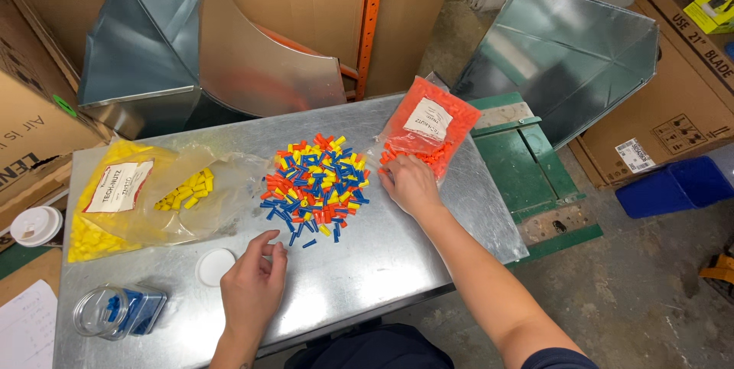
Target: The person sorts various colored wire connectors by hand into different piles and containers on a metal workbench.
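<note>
A mixed pile of small blue, orange and yellow wire connectors (315,182) lies in the middle of a shiny metal tabletop (382,254). My right hand (410,182) rests palm down at the pile's right edge, fingers at the mouth of an orange bag of orange connectors (428,126); what the fingers hold is hidden. Hovering just below the pile, my left hand (252,286) has loosely curled fingers and holds nothing that I can see. A clear bag of yellow connectors (145,197) lies to the left.
A clear jar with blue connectors (121,312) lies on its side at the front left, its white lid (215,266) beside my left hand. Sheet-metal duct pieces (191,48) stand behind the table. A paper cup (34,225), cardboard boxes (673,101) and a blue bin (673,185) surround it.
</note>
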